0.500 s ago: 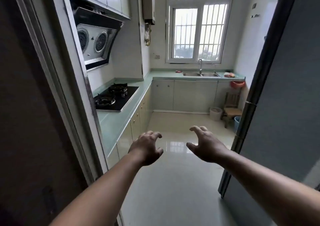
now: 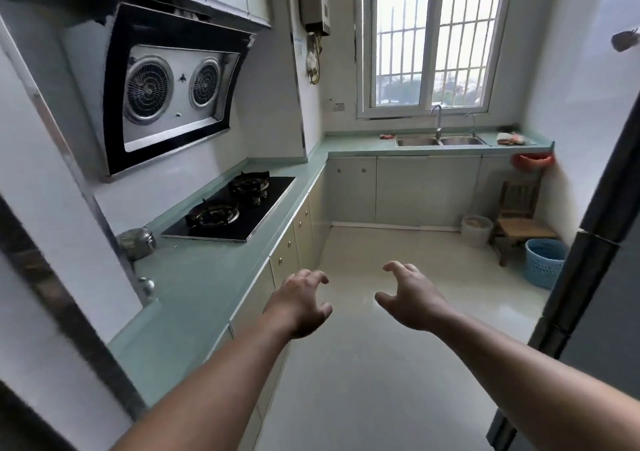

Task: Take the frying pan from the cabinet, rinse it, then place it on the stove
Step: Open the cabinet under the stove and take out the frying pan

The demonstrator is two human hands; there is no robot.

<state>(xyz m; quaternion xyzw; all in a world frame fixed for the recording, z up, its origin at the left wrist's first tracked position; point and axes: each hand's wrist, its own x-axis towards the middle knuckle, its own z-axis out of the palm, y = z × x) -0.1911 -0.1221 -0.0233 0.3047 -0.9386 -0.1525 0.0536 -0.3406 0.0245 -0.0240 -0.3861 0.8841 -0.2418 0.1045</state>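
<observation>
My left hand (image 2: 300, 303) and my right hand (image 2: 412, 300) reach out in front of me over the pale floor, fingers loosely curled, holding nothing. A black two-burner gas stove (image 2: 232, 208) is set into the green counter (image 2: 194, 298) on the left. Closed lower cabinets (image 2: 294, 239) run beneath that counter and below the steel double sink (image 2: 440, 141) with its tap under the window at the far wall. No frying pan is in view.
A range hood (image 2: 166, 90) hangs above the stove. A metal kettle (image 2: 136, 241) stands on the counter near the door frame. A dark fridge (image 2: 595, 260) flanks the right. A white bin (image 2: 477, 229), wooden stool (image 2: 519, 222) and blue basket (image 2: 543, 262) sit at the far right.
I have moved forward through the doorway into the kitchen; the stove, counter and hood are nearer and the kettle has come into view. Both hands stay out in front, empty.
</observation>
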